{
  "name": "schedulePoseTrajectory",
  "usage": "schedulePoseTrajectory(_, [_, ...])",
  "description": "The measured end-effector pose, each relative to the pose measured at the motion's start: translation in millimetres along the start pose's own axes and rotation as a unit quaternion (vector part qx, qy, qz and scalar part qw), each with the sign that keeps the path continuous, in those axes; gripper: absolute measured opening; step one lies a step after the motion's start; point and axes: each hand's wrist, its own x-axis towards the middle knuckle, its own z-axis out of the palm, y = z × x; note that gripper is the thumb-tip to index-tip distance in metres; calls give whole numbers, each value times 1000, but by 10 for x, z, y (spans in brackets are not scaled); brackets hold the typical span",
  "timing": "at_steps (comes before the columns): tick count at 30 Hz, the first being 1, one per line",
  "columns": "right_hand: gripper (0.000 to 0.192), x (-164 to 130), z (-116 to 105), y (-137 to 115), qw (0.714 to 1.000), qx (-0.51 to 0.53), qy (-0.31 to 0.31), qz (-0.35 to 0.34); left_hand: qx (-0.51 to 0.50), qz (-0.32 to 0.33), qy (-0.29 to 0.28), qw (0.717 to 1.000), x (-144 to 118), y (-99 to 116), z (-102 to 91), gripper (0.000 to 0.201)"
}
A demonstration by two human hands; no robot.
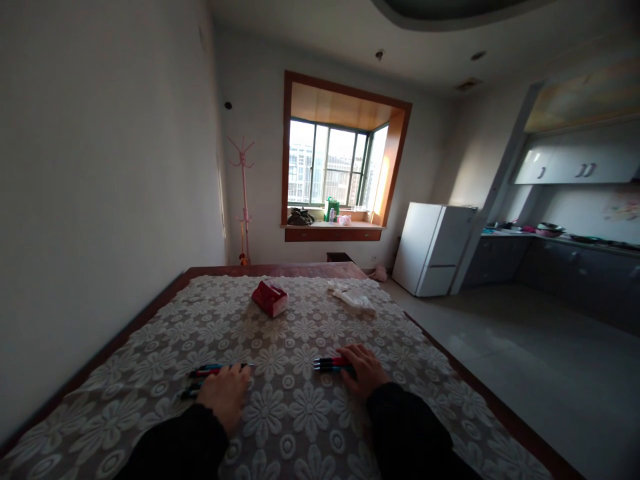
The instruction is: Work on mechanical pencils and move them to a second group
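My left hand (227, 393) rests on the flowered tablecloth with its fingers bent down over several pens (204, 372). Their blue, red and dark barrels stick out to the left of the hand, slightly spread. To the right, my right hand (366, 370) closes over another bunch of pens (327, 364), red and blue-green with dark ends. These lie side by side, pointing left between thumb and fingers. Both hands stay low at the cloth, apart from each other. The parts of the pens under the palms are hidden.
A red and white tissue pack (271, 298) and a crumpled clear plastic bag (353, 297) lie farther up the lace tablecloth (310, 407). A wall borders the table's left side. Beyond stand a pink coat rack (244, 193), a white fridge (433, 250) and kitchen cabinets.
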Motion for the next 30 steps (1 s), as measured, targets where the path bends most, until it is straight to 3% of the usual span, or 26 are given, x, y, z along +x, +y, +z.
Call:
schedulePoseTrajectory(5, [36, 13, 102, 85, 999, -1, 28, -18, -5, -19, -50, 999, -29, -34, -108, 42])
schedulePoseTrajectory(12, [26, 23, 130, 118, 978, -10, 178, -109, 5, -19, -19, 1000, -32, -58, -114, 51])
schedulePoseTrajectory(15, [20, 28, 29, -1, 957, 6, 241, -159, 13, -34, -16, 999, 17, -105, -70, 57])
schedulePoseTrajectory(18, [16, 47, -81, -170, 944, 24, 267, -190, 15, -49, -31, 998, 52, -136, -32, 53])
schedulePoseTrajectory(22, [15, 34, -148, -465, 929, 62, 290, -224, 20, -32, -8, 999, 42, -149, -29, 52])
schedulePoseTrajectory(27, [17, -86, -37, -848, 916, 107, 276, -270, -2, -34, -13, 999, 67, -152, -19, 51])
schedulePoseTrajectory(30, [15, -127, 47, -950, 918, 105, 246, -291, -6, -38, -10, 999, 60, -136, -28, 53])
